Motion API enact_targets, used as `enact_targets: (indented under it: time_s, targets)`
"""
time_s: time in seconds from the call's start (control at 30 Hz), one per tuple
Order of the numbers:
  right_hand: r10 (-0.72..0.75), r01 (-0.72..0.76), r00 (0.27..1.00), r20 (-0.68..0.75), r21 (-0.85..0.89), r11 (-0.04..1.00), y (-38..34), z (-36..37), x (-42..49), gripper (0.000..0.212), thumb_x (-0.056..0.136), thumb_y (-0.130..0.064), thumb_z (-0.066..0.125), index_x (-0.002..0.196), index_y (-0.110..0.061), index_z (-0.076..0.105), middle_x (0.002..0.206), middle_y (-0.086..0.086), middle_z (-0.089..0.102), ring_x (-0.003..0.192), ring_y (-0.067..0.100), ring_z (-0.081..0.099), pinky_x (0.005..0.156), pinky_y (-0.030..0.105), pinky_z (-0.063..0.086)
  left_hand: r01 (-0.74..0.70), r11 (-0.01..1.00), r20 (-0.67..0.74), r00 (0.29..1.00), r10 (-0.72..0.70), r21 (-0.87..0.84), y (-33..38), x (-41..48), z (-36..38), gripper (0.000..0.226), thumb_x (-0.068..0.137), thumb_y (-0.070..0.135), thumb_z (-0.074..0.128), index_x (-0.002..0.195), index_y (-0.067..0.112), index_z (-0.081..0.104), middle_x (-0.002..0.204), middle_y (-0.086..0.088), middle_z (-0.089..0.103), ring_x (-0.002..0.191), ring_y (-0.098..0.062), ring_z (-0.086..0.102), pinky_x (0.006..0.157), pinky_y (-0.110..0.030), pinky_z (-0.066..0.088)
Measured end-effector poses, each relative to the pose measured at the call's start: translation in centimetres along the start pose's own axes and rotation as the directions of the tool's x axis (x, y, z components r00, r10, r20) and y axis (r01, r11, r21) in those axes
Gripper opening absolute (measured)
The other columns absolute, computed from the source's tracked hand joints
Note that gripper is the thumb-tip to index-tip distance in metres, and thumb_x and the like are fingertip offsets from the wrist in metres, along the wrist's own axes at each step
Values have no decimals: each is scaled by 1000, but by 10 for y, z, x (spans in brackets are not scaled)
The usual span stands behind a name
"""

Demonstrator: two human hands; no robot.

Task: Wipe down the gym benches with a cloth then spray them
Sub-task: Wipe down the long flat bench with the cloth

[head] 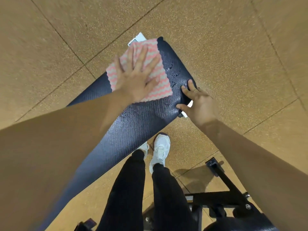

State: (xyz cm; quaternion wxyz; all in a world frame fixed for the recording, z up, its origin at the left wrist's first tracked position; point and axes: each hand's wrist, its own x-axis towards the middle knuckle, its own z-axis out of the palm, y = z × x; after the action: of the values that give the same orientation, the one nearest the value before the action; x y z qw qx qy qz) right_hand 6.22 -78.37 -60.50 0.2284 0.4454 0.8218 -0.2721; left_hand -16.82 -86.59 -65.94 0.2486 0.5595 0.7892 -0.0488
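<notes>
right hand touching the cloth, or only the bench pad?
Apart. Head view: the right hand grips the bench pad at its edge, with a strip of bare pad between it and the cloth; the left hand presses the cloth flat.

Cloth on bench — far end; shoes beside.

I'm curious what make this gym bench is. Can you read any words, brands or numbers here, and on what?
No text is readable.
White label beyond the far end of the bench, behind the cloth: dark print, too blurred.
White tag under the bench edge by the right hand: too small.
Sticker on the black frame: too small.
</notes>
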Motion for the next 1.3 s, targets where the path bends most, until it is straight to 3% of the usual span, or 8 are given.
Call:
enact_targets:
  time_s: [0.23, 0.37, 0.5, 0.63, 0.87, 1.03, 1.17, 1.3]
  targets:
    - [70, -47, 993, -95, 226, 973, -1, 10, -5, 60, 92, -37, 73, 147, -35, 50, 160, -20, 30, 145, 3, 34, 115, 25, 37, -30, 999, -49, 998, 32, 43, 9, 7, 2, 68, 101, 69, 9, 160, 42, -14, 170, -4, -20, 155, -41, -17, 114, -77, -2]
    - [256, -49, 928, -269, 595, 803, 4, 23, -9, 42, 90, -9, 74, 130, -17, 67, 140, -10, 62, 115, 4, 64, 101, 30, 54, -185, 979, -12, 982, 187, 85, 24, -17, 14, 68, 103, 67, 8, 161, 39, -12, 170, -7, -19, 155, -42, -17, 117, -75, -1]
    - [391, -128, 906, -166, 771, 624, 13, 22, -6, 40, 91, -3, 71, 128, -16, 66, 111, -14, 69, 96, 6, 71, 92, 33, 59, -253, 964, -40, 966, 257, 78, 51, -50, 42, 68, 103, 67, 14, 163, 40, -4, 172, -7, -9, 157, -41, -9, 119, -72, 2]
    - [378, -135, 915, -138, 781, 610, 29, 19, 3, 29, 92, -5, 69, 120, -14, 71, 98, -9, 72, 84, 0, 68, 91, 37, 59, -208, 977, -42, 977, 210, 43, 76, -60, 53, 68, 103, 68, 19, 162, 41, -1, 172, -7, -6, 157, -40, -8, 120, -71, 3]
    - [400, -195, 914, -63, 796, 573, 51, 8, -4, 21, 95, -9, 66, 112, -21, 72, 98, -4, 74, 90, 20, 73, 89, 45, 59, -198, 979, -115, 973, 202, 41, 98, -23, 43, 68, 101, 69, 27, 162, 43, 14, 173, -5, 5, 158, -39, 1, 121, -69, 2]
    - [344, -133, 929, -138, 742, 657, 49, -7, 2, 25, 95, -10, 65, 119, -16, 70, 101, -13, 68, 79, 4, 64, 84, 36, 58, -191, 980, -166, 966, 197, 52, 104, 17, 27, 69, 101, 68, 28, 162, 35, 24, 172, -6, 13, 158, -36, 8, 121, -68, 6]
    - [113, 108, 923, -369, 529, 842, 32, -14, 14, 38, 95, -20, 68, 131, -12, 63, 128, -2, 61, 112, 9, 58, 100, 25, 48, -169, 956, -156, 979, 134, -239, 97, 35, 3, 64, 103, 43, 39, 163, 28, 22, 172, -1, 11, 159, -29, 6, 124, -56, 1]
    - [-186, 288, 935, -303, 337, 897, 4, -8, 31, 63, 91, -25, 71, 149, -13, 47, 160, 5, 35, 149, 22, 26, 124, 27, 19, -130, 887, -387, 920, -58, -443, 63, 15, -19, 62, 92, 13, 48, 154, 10, 44, 162, -9, 40, 147, -31, 38, 120, -46, 31]
